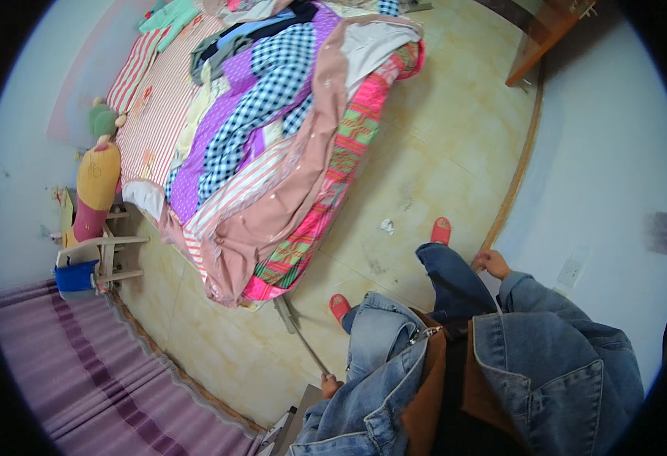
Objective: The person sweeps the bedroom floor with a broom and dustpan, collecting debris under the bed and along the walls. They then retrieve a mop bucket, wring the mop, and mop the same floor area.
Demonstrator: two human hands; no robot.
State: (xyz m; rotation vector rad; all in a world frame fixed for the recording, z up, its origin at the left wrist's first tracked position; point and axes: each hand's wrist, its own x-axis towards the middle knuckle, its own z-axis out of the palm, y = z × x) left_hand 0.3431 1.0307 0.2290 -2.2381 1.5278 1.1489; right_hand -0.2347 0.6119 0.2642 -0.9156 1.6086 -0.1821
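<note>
My left hand (330,386) grips a thin metal pole (309,349) low in the picture. The pole slants up and left to a grey flat piece (284,314) at the floor, by the near corner of the bed; what lies under the bed is hidden. My right hand (492,264) hangs by the right wall, near my knee, its fingers curled; I cannot tell whether it holds anything. A crumpled white scrap (387,227) lies on the tiled floor (424,165) between the bed and my feet, which wear red slippers (441,231).
The bed bears a pink sheet (288,199), a blue checked cloth (254,114) and rumpled clothes. Left of it stand a wooden chair (122,240) and a long plush toy (99,176). Purple curtains (105,376) hang lower left. An orange-brown wooden door (550,40) is at the upper right.
</note>
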